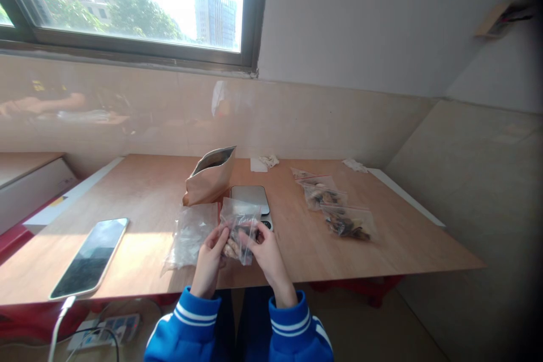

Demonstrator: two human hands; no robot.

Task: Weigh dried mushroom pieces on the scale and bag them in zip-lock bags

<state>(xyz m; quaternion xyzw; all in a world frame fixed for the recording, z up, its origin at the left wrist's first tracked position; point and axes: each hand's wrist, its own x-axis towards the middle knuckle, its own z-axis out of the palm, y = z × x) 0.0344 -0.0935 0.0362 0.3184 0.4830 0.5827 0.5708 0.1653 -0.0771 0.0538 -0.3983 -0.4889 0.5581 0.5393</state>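
Both my hands hold a small clear zip bag (242,215) with brownish dried pieces inside, above the table's front edge. My left hand (212,251) pinches its left side, and my right hand (266,250) grips the right side. Left of it lies a larger clear plastic bag (193,232) with see-through contents I cannot make out. Just behind the held bag is a silver kitchen scale (250,199), partly covered by it. An open brown stand-up pouch (211,180) leans beside the scale, its mouth gaping.
On the right lie several filled zip bags, the nearest a bag of dark dried pieces (348,225). A phone (91,260) with a white cable (59,325) lies at left. Crumpled tissue (268,162) and a white paper (258,165) lie at the back by the tiled wall (322,124).
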